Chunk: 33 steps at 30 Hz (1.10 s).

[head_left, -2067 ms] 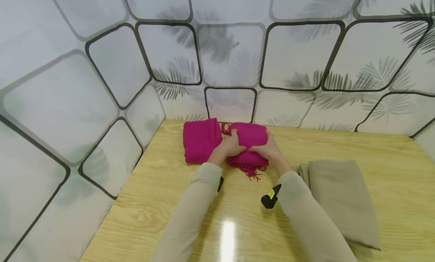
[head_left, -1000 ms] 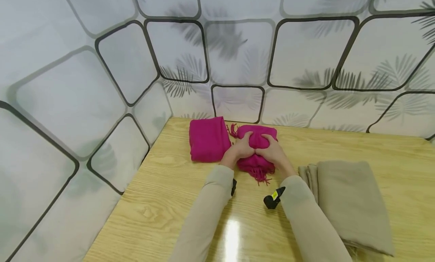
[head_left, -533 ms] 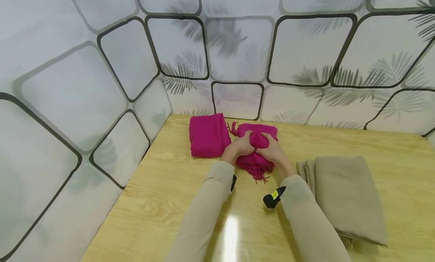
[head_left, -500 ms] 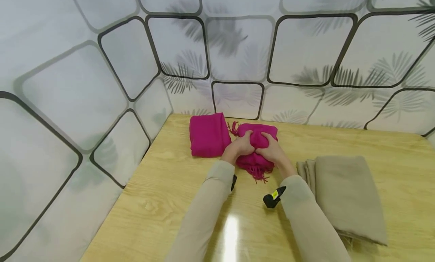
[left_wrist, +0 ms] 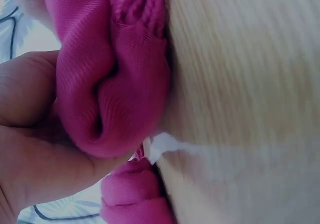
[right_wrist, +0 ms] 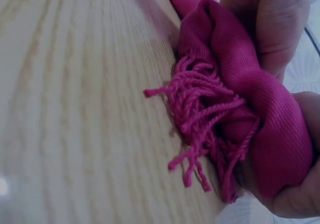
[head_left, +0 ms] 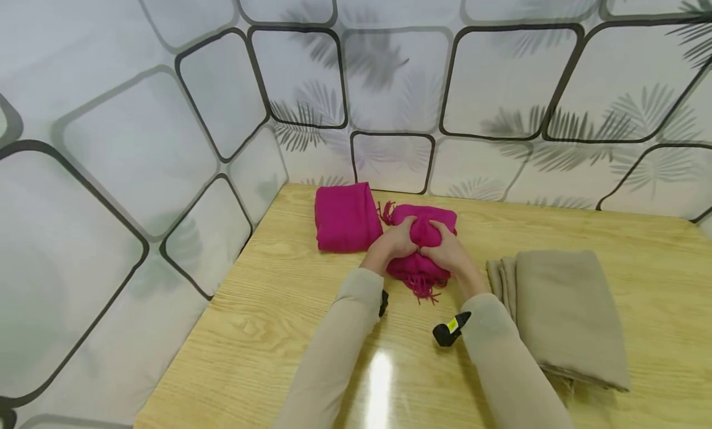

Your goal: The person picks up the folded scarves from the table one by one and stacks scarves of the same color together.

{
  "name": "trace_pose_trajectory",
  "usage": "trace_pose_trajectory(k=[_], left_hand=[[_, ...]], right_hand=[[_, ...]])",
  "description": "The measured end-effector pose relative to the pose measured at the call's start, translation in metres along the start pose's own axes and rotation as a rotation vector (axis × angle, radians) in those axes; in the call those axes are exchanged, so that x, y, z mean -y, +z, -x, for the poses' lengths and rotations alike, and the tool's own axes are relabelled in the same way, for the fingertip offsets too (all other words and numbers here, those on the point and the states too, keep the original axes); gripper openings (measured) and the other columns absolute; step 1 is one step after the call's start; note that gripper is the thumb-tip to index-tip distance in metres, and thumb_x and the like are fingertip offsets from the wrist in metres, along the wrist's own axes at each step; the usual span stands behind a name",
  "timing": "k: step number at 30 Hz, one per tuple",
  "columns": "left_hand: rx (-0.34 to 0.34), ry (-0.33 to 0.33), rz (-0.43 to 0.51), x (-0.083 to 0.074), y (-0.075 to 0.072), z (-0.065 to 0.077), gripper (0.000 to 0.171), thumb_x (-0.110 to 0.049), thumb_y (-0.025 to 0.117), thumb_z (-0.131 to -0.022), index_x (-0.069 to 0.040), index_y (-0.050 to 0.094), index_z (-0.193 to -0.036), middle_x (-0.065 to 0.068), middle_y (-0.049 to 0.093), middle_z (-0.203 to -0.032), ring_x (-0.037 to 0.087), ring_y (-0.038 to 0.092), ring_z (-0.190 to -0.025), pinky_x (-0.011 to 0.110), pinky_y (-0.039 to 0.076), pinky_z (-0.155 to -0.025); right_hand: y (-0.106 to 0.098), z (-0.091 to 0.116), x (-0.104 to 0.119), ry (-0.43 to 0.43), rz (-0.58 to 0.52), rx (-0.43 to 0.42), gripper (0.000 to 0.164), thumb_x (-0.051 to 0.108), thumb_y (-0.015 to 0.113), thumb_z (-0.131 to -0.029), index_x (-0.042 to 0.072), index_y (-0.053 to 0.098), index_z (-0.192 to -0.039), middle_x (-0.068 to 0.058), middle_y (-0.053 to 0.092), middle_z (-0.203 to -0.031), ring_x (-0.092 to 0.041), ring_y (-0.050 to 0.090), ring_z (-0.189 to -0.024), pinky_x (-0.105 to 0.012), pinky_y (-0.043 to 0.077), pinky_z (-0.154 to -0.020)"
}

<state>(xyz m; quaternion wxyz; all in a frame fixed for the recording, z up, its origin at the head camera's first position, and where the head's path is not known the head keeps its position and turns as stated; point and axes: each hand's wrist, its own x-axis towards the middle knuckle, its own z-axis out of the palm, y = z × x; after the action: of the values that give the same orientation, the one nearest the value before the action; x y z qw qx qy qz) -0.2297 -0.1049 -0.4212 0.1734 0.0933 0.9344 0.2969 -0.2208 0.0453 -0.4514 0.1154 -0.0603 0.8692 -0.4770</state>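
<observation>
A folded magenta scarf (head_left: 419,268) with a twisted fringe lies at the back of the table, bunched between both hands. From its left side the left hand (head_left: 396,240) grips it; in the left wrist view the thumb lies over the rolled fabric (left_wrist: 135,84) and the fingers go beneath. The right hand (head_left: 445,246) holds the other side, thumbs nearly meeting in the middle. In the right wrist view its fingers (right_wrist: 300,201) curl under the bundle, and the fringe (right_wrist: 200,109) spills toward the wood. Some fingertips are hidden under cloth.
A second folded magenta cloth (head_left: 345,222) sits just left of the scarf. At the right, near the forearm, lies a large folded beige cloth (head_left: 567,311). The wooden table (head_left: 250,330) meets a patterned curtain (head_left: 389,76) at the back and left.
The hands have drawn closer together on the scarf, and its middle is now squeezed into a bunch. Over the last half second the grip looks the same; the head view has shifted slightly.
</observation>
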Motion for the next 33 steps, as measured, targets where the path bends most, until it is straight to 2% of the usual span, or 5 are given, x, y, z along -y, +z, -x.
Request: trace_pose_trajectory(k=[7,14,21,26,33], left_hand=[[0.175,0.182,0.228,0.032,-0.009,-0.002,0.082,-0.012,0.066,-0.094,-0.017,0.018,-0.16,0.012,0.028,-0.16,0.027,0.031,-0.145,0.041,0.028,-0.117],[0.27,0.206,0.442,0.048,-0.001,0.006,0.088,-0.017,0.072,-0.091,-0.026,0.017,-0.16,0.007,0.022,-0.161,0.024,0.028,-0.144,0.042,0.03,-0.115],[0.263,0.218,0.472,0.056,0.007,0.013,0.084,-0.019,0.073,-0.09,-0.028,0.024,-0.158,0.006,0.032,-0.155,0.023,0.04,-0.135,0.039,0.037,-0.109],[0.232,0.279,0.494,0.062,0.005,0.014,0.082,-0.022,0.072,-0.091,-0.032,0.025,-0.157,0.005,0.035,-0.153,0.02,0.042,-0.134,0.037,0.04,-0.107],[0.198,0.327,0.738,0.066,-0.007,0.012,0.076,-0.015,0.069,-0.093,-0.042,0.031,-0.152,0.003,0.035,-0.152,0.02,0.05,-0.127,0.034,0.05,-0.096]], right_hand=[[0.002,0.004,-0.003,-0.012,0.024,0.031,0.077,0.013,0.062,-0.092,0.004,0.021,-0.156,-0.03,0.028,-0.154,-0.046,0.034,-0.136,-0.059,0.03,-0.111],[0.003,0.014,-0.015,0.005,-0.023,0.057,0.082,0.02,0.064,-0.09,0.011,0.019,-0.158,-0.029,0.03,-0.154,-0.042,0.04,-0.13,-0.054,0.037,-0.103],[0.009,0.032,-0.024,-0.009,-0.109,0.101,0.077,0.022,0.059,-0.097,0.013,0.014,-0.159,-0.028,0.024,-0.156,-0.043,0.037,-0.134,-0.054,0.035,-0.105],[0.008,0.039,-0.015,-0.006,-0.116,0.126,0.075,0.045,0.047,-0.103,0.02,0.007,-0.161,-0.025,0.015,-0.161,-0.046,0.022,-0.144,-0.063,0.023,-0.113],[0.001,0.039,0.006,-0.093,-0.241,0.089,0.075,0.048,0.05,-0.102,0.031,0.007,-0.16,-0.018,0.011,-0.163,-0.042,0.024,-0.144,-0.057,0.031,-0.11]])
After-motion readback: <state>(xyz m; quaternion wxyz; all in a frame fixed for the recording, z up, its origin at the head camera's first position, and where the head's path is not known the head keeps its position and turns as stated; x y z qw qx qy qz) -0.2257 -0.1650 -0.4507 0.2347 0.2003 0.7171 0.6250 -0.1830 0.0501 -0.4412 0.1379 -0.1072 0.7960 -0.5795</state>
